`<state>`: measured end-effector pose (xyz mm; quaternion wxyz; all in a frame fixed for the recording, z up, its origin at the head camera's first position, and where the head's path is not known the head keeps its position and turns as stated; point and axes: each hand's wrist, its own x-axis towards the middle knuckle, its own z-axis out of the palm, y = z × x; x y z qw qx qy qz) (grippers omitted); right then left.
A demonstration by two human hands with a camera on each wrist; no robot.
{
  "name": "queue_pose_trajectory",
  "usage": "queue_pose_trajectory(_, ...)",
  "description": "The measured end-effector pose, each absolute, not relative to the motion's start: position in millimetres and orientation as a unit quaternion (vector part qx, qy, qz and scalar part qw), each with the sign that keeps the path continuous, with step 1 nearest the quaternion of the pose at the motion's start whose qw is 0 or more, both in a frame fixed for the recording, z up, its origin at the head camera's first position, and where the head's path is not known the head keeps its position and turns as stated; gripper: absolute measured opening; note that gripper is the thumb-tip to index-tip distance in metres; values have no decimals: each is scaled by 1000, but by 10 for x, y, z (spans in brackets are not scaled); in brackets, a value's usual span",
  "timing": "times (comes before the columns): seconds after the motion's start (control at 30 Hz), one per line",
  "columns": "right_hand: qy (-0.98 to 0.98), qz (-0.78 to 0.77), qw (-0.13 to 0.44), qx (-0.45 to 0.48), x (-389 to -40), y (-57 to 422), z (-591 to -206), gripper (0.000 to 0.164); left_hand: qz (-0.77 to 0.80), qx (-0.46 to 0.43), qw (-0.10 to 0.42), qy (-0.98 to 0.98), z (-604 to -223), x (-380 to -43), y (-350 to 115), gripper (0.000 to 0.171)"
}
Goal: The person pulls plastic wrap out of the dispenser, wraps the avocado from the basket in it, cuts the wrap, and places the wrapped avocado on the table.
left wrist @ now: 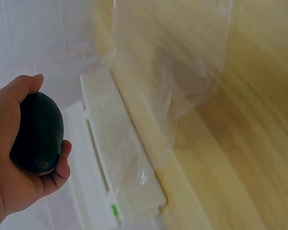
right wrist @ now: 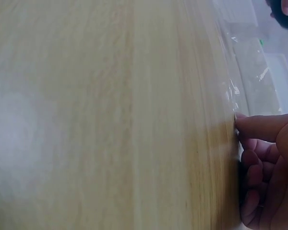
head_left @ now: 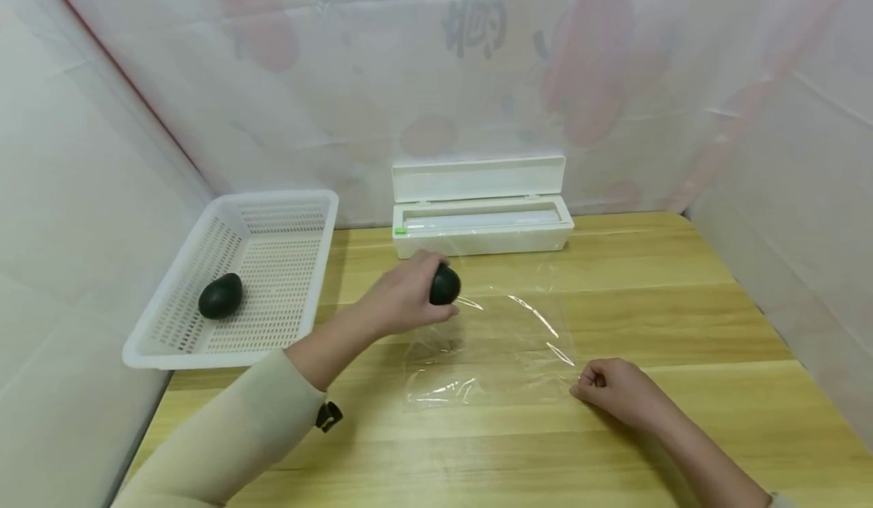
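Note:
My left hand (head_left: pixel 409 296) grips a dark green avocado (head_left: pixel 445 285) above the far left part of a sheet of clear plastic wrap (head_left: pixel 505 356). In the left wrist view the fingers curl round the avocado (left wrist: pixel 38 134), and the thumb lies along its upper end. The wrap lies on the table, wrinkled and glossy, and reaches toward the white wrap box. At the sheet's near right corner, my right hand (head_left: pixel 617 390) pinches the film's edge between thumb and forefinger. The right wrist view shows this pinch at the right, the other fingers of the hand (right wrist: pixel 273 163) curled.
A white wrap box (head_left: pixel 484 244) with its lid raised stands at the table's back edge, a roll (head_left: pixel 480 221) inside. On the left a white perforated basket (head_left: pixel 146 358) holds another avocado (head_left: pixel 221 296). Sheet-covered walls border the wooden table (head_left: pixel 682 303).

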<state>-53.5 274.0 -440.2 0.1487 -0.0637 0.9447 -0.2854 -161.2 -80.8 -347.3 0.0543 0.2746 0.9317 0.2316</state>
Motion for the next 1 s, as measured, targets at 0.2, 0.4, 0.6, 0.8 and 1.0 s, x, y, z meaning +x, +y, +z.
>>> queue_pose_trajectory(0.2,944,-287,149,-64,-547,2723,-4383,25,222,311,96,919,-3703,-1580,-500,69)
queue_pose_trajectory(0.4,943,-291,150,-62,-545,2725,-4385,26,197,336,110,914,-3928,-1525,-297,71)
queue_pose_trajectory(0.6,942,-294,153,-59,-538,2737,-4411,26,175,357,109,911,-4079,-1466,-162,72)
queue_pose_trajectory(0.8,943,-291,146,-63,-528,2736,-4414,26,145,362,96,916,-4194,-1406,-102,71)
queue_pose_trajectory(1.0,944,-290,142,-63,-523,2733,-4420,25,124,365,93,918,-4268,-1380,-86,72)
